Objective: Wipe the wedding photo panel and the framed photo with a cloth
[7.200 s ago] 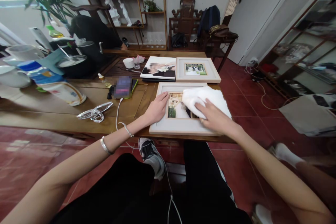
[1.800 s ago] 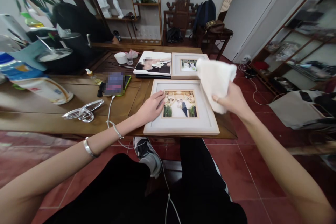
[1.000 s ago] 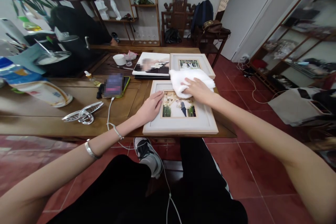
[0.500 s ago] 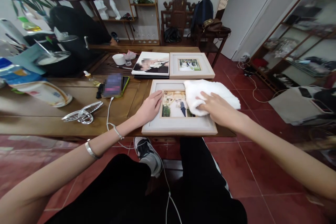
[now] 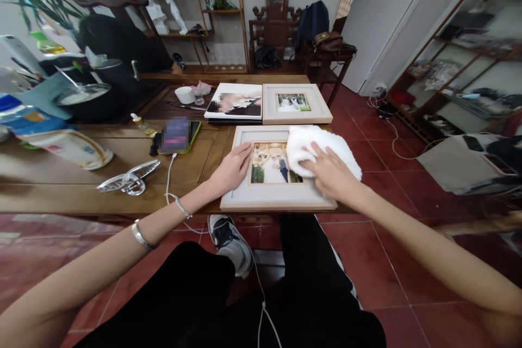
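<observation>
A light wooden picture frame (image 5: 277, 201) with a white mat and a small photo (image 5: 269, 166) lies face up at the table's front edge. Flat on its left side rests my left hand (image 5: 233, 167), fingers stretched out over the mat and just reaching the photo's border. My right hand (image 5: 328, 171) presses a fluffy white cloth (image 5: 318, 138) onto the frame's upper right part, its fingers sunk into the fabric. The cloth covers the photo's right part and hangs past the frame's right side.
Behind lie a second framed photo (image 5: 320, 111) and a white-covered photo album (image 5: 234, 89). To the left are a phone (image 5: 194, 136), a silver hair claw (image 5: 130, 178), a white cable (image 5: 168, 179) and a wet-wipe pack (image 5: 73, 144). A white cup (image 5: 185, 94) stands farther back.
My right hand has shifted slightly left, and the cloth's right end has drawn in toward the frame. My left hand stays in place on the frame.
</observation>
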A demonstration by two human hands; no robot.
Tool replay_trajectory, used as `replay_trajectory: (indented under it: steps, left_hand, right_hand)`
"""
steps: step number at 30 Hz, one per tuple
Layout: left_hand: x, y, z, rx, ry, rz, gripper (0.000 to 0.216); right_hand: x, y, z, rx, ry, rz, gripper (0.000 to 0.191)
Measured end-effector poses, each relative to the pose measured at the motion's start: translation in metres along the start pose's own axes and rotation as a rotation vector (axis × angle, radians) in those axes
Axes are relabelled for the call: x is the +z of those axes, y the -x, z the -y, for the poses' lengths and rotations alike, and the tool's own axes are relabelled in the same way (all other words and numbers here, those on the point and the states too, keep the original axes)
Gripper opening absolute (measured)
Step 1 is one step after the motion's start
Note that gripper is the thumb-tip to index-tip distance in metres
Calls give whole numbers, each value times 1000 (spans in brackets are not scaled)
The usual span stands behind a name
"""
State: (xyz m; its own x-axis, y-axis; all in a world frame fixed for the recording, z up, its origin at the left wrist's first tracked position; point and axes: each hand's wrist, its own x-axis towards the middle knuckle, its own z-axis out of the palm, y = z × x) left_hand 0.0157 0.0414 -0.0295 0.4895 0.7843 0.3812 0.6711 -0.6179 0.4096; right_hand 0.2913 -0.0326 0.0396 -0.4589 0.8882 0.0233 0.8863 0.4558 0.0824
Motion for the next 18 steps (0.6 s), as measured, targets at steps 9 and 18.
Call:
replay_trajectory:
  steps: [9, 18]
  left_hand:
    - [-1, -1, 0, -21, 8, -12, 47]
    - [1, -2, 0, -19, 25, -27, 45]
  right_hand:
    - [-1, -48, -10, 92, 123, 2, 46]
    - [-35, 54, 38, -69, 37, 199, 56]
